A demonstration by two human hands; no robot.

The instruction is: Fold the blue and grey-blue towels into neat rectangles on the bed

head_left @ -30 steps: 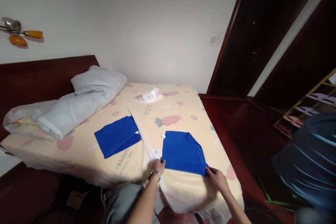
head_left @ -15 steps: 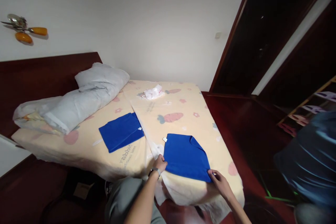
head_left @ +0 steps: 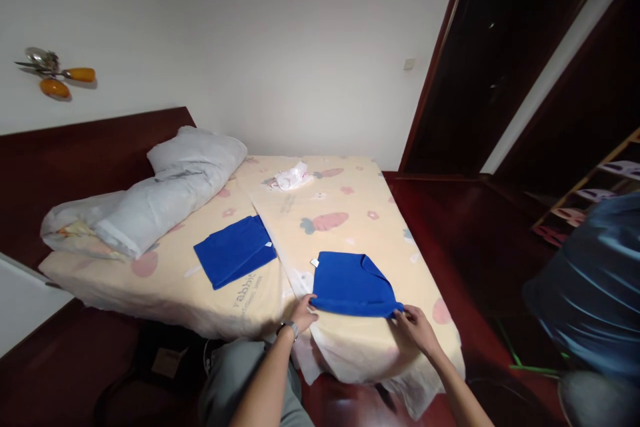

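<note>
Both hands, left hand (head_left: pixel 303 311) and right hand (head_left: pixel 414 324), pinch the near corners of the blue cloth (head_left: pixel 350 283) low in the frame's centre; its near edge has lifted off the bed (head_left: pixel 350 213), looking shorter than before.

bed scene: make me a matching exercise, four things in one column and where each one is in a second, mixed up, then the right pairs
Things
1. near blue cloth
2. far blue cloth
3. grey pillow
4. white crumpled item

Places
A. lying flat alone on the bed, left of the other cloth
B. far end of the bed, near the wall
C. near edge pinched by the left hand and right hand
D. against the dark headboard

Pairs: 1-C, 2-A, 3-D, 4-B
</note>
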